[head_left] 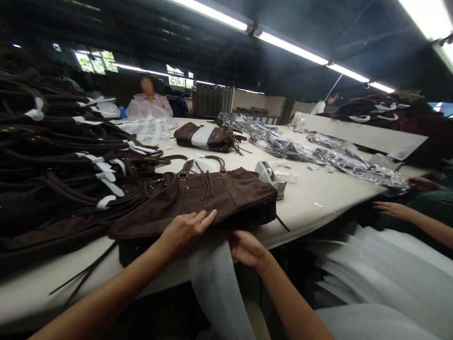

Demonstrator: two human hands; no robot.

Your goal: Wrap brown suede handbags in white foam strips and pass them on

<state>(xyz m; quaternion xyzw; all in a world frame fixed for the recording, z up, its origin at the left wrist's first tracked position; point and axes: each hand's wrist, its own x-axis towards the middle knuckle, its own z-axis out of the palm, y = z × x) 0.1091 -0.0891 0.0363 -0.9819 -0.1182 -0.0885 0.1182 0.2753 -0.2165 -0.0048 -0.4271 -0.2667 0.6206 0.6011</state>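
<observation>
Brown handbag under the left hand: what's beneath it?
Cream tabletop, and a whitish sheet hanging below the handbag, beside the right hand. The handbag covers the rest; how far the sheet reaches underneath can't be seen.

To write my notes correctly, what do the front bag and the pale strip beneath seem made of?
Bag: probably suede or imitation, dark brown, matte; soft-looking, creased surface. Strip: perhaps nonwoven cloth or paper, whitish, dull; it hangs thin and curved.

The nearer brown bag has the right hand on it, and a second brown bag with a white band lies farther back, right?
Not quite: in the head view, the left hand rests on the nearer brown bag; the right hand is below it, beside the hanging white strip. The second brown bag is as you say.
</observation>
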